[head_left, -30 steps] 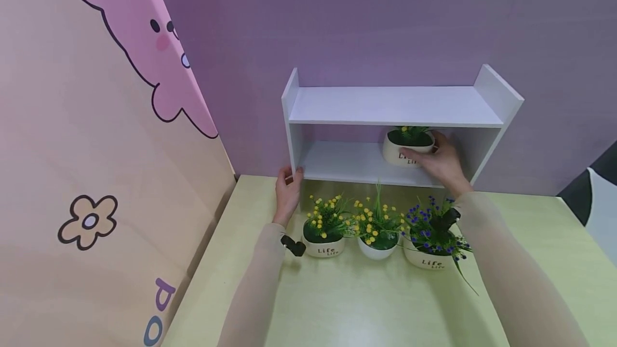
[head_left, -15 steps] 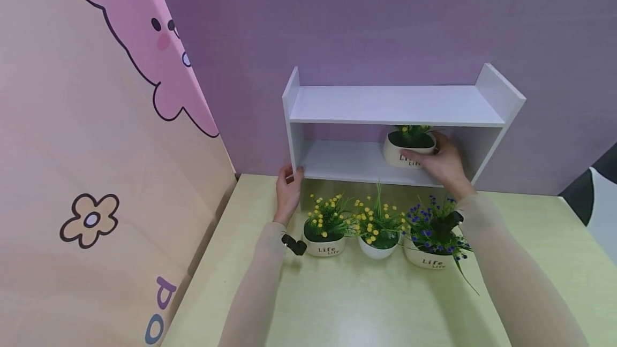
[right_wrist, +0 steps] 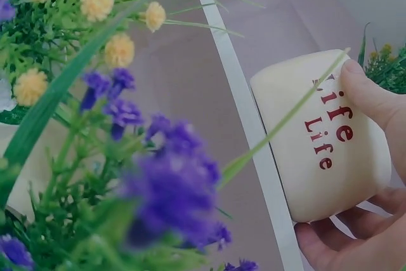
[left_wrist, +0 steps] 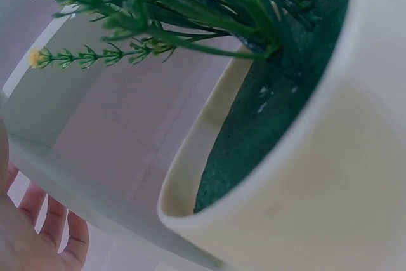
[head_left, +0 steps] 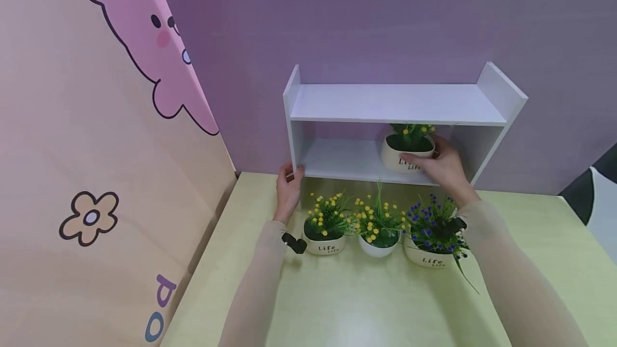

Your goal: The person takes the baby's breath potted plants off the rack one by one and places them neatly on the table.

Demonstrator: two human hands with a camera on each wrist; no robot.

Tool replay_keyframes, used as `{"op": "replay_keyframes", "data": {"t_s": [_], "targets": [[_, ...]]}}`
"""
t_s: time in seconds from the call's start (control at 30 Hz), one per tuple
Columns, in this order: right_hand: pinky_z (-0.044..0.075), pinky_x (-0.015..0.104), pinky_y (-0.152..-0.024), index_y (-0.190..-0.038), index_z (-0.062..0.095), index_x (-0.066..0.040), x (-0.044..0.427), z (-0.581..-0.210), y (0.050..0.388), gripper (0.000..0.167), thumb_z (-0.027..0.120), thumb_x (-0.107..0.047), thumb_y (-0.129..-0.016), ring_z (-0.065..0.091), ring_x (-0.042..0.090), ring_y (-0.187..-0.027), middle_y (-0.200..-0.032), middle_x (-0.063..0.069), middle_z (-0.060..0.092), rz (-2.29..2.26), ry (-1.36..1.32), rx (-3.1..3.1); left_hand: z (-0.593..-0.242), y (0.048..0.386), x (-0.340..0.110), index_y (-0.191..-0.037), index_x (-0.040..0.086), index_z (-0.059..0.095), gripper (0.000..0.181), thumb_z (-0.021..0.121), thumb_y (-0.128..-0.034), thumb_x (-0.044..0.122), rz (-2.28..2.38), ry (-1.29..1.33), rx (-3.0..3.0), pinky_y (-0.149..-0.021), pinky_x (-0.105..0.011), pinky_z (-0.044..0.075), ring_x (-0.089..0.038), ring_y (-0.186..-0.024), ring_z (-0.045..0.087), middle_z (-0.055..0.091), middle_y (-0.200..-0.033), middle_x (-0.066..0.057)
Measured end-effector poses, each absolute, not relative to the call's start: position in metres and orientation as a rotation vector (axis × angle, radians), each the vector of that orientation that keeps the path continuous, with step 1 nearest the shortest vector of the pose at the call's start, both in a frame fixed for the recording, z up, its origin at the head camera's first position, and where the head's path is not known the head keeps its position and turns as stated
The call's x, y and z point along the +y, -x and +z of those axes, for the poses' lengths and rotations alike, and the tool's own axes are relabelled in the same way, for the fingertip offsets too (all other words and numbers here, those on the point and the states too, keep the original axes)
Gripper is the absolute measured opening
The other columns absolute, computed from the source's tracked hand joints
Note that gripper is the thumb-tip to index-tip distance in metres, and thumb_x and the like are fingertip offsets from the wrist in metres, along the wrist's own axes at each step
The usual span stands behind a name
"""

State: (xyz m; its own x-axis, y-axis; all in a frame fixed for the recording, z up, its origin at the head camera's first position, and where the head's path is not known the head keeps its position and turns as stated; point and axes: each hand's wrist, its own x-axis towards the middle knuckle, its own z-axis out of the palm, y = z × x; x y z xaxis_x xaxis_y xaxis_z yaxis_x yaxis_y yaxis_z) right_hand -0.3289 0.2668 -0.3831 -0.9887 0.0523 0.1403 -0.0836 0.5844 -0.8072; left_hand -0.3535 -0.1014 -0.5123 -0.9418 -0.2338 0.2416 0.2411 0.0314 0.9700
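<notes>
A white two-tier shelf [head_left: 392, 102] stands at the back of the table. My left hand [head_left: 288, 190] holds the lower part of its left side panel. In the left wrist view, several fingers [left_wrist: 53, 221] show beside the panel. On the lower board, my right hand [head_left: 444, 166] grips a cream oval flowerpot [head_left: 393, 155] at its right end, thumb across the front lettering and fingers behind. The pot carries green leaves and yellow flowers, partly hidden by the upper board. In the right wrist view, the same flowerpot [right_wrist: 298, 125] is close to the board's front edge.
Before the shelf stand a "Life" pot with yellow flowers [head_left: 325, 246], a round white pot with yellow flowers [head_left: 378, 249] and a "Life" pot with purple flowers [head_left: 426, 257]. A patterned wall [head_left: 144, 175] borders the table's left. A chair [head_left: 597, 197] is at the right.
My right hand has drawn the flowerpot slightly toward the front of the lower board, so more of its yellow flowers show. My left hand keeps its place on the side panel.
</notes>
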Motion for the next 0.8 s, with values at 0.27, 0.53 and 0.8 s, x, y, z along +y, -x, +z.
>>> {"op": "replay_keyframes", "data": {"t_s": [0.27, 0.53, 0.8], "targets": [[0.038, 0.063, -0.120, -0.171, 0.018, -0.009, 0.266, -0.384, 0.323, 0.116, 0.082, -0.060, -0.088, 0.040, 0.046, -0.152, -0.173, 0.022, 0.031, 1.431, 0.007, -2.669, -0.512, 0.353, -0.101, -0.138, 0.006, 0.058, 0.043, 0.064, -0.1075, 0.035, -1.974, 0.011, -1.987, -0.096, -0.045, 0.054, -0.032, -0.117, 0.062, 0.062, -0.132, -0.018], [0.036, 0.065, -0.120, -0.172, 0.010, -0.010, 0.261, -0.381, 0.309, 0.115, 0.079, -0.055, -0.093, 0.035, 0.046, -0.155, -0.176, 0.021, 0.022, 1.505, -0.066, -2.690, -0.508, 0.351, -0.101, -0.138, 0.006, 0.058, 0.044, 0.064, -0.1069, 0.036, -1.969, -0.014, -1.998, -0.095, -0.042, 0.054, -0.031, -0.116, 0.063, 0.062, -0.132, -0.018], [0.038, 0.066, -0.118, -0.172, 0.011, -0.011, 0.256, -0.379, 0.298, 0.114, 0.079, -0.058, -0.092, 0.037, 0.047, -0.154, -0.175, 0.020, 0.024, 1.495, -0.101, -2.697, -0.509, 0.351, -0.101, -0.136, 0.004, 0.059, 0.043, 0.066, -0.1067, 0.035, -1.997, -0.006, -1.969, -0.097, -0.044, 0.052, -0.032, -0.117, 0.061, 0.061, -0.133, -0.019]]}}
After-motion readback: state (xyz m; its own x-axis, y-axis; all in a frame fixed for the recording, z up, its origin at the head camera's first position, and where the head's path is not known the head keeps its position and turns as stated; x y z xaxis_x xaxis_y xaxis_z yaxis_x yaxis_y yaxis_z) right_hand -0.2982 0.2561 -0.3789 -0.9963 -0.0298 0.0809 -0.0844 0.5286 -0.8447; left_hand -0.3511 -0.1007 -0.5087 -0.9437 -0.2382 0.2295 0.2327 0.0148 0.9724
